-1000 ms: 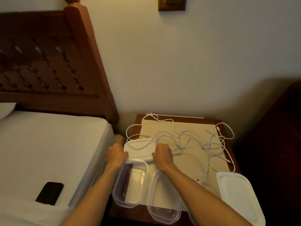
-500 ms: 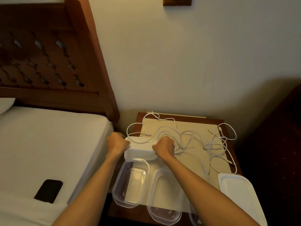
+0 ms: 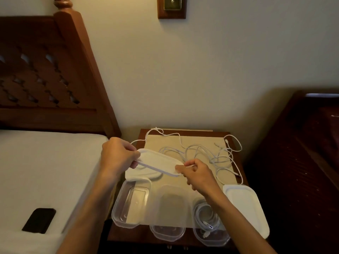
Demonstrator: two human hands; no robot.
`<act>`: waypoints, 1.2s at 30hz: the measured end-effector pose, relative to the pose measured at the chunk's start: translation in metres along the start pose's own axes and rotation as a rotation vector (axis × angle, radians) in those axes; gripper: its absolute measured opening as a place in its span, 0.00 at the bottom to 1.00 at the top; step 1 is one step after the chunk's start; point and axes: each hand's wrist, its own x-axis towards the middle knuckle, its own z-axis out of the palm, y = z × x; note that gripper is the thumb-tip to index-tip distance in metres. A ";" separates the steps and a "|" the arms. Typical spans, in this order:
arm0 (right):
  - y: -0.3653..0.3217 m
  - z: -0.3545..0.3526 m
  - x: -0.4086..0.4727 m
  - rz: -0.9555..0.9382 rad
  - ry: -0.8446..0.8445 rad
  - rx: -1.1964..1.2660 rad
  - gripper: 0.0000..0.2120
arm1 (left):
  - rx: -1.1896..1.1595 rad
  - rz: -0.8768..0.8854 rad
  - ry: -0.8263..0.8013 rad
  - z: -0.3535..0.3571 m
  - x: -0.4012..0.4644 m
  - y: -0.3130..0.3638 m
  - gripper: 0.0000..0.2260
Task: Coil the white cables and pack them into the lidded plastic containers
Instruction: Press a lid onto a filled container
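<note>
Head view — both hands [image 3: 117,156] pinch translucent lid [image 3: 159,162].

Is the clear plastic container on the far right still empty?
No, the clear plastic container on the far right already holds a coiled white cable.

3 containers [image 3: 167,211] sitting in a row at nightstand [image 3: 185,132] front, coiled cable [image 3: 206,218] lying in rightmost, lid [image 3: 245,209] resting to its right, loose cables [image 3: 205,154] sprawling behind, bed [image 3: 45,171] lying left w/ phone [image 3: 39,220] on it
</note>
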 end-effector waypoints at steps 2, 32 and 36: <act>0.015 -0.031 -0.013 -0.039 -0.049 -0.031 0.15 | 0.004 0.180 -0.083 0.013 -0.022 0.011 0.04; 0.149 -0.037 -0.054 -0.255 0.208 -1.106 0.25 | 0.335 0.594 -0.279 0.210 -0.114 -0.028 0.24; 0.154 -0.038 -0.047 -0.302 0.228 -1.167 0.26 | 0.491 0.642 -0.290 0.218 -0.118 -0.026 0.28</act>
